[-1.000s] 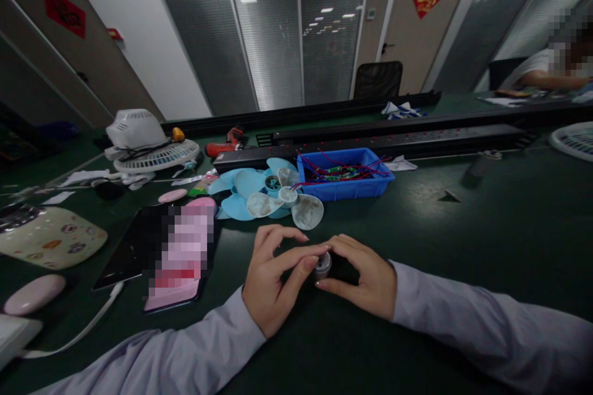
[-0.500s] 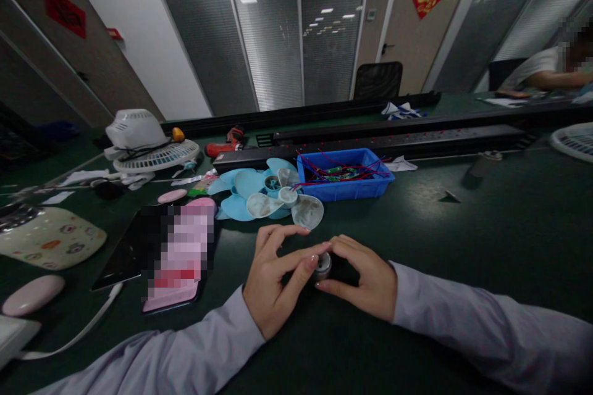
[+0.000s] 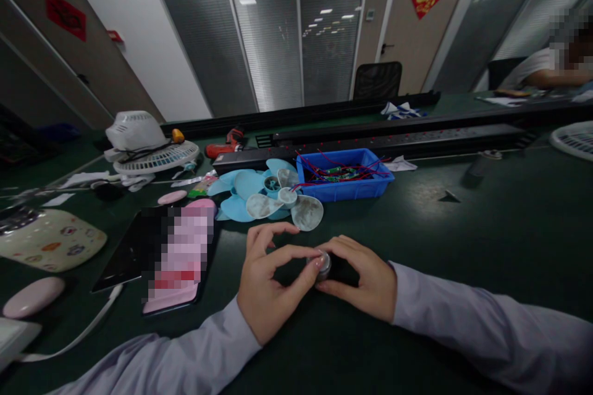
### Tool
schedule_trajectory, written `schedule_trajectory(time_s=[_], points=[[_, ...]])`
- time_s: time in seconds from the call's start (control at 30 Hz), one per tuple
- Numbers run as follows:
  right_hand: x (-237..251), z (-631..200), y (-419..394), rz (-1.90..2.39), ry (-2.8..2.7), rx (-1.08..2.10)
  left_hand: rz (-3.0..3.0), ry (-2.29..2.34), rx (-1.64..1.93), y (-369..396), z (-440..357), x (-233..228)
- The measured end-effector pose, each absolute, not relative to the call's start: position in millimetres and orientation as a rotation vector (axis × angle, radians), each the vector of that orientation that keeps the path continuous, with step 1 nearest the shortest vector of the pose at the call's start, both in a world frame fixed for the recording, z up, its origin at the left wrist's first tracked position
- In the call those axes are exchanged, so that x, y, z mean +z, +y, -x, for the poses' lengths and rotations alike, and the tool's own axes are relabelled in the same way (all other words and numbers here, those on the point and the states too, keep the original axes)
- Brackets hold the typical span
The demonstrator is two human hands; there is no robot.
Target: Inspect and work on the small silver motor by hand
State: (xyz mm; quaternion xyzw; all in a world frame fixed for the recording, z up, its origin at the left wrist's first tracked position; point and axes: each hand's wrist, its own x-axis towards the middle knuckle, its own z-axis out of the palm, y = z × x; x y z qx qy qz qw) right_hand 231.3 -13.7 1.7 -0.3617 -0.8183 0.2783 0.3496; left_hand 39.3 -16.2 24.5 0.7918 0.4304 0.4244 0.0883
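A small silver metal cylinder (image 3: 325,266), which looks like a small motor, stands low over the table between my hands. My right hand (image 3: 364,274) grips it from the right, with the thumb at its lower side and the forefinger at its upper side. My left hand (image 3: 271,278) comes in from the left. Its thumb and forefinger are pinched together at the cylinder's top, while the other fingers stay raised. Whatever the left fingertips hold is too small or too covered to make out.
Light-blue and greyish fan blades (image 3: 307,212) lie beyond my hands. Beside them stands a blue bin (image 3: 356,190) of circuit boards and wires. A phone (image 3: 178,296), a tablet (image 3: 118,253) and a patterned cream object (image 3: 60,237) are at left. Behind lies an orange drill (image 3: 225,147).
My left hand has shifted slightly left, and its forefinger has drawn back from the right fingertips to meet the thumb at the cylinder's top. The right hand keeps its place.
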Motion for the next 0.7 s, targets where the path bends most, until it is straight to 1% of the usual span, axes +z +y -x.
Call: schedule_trajectory(time_s=[0.17,0.37,0.43,0.6,0.7], points=[[3,-231,-14,0.952,-2.12,0.717,-2.345,1.308,1.211,-17,-42,30],[4,-232,-14,0.976,-2.121,0.75,-2.329,1.4,1.326,-19,-21,39],[4,-232,-14,0.991,-2.122,0.767,-2.331,1.449,1.245,-23,-4,33],[5,-232,-14,1.012,-2.121,0.785,-2.369,1.509,0.906,-34,37,4],[7,-232,-14,1.015,-2.116,0.788,-2.44,1.483,0.819,-35,46,-2]])
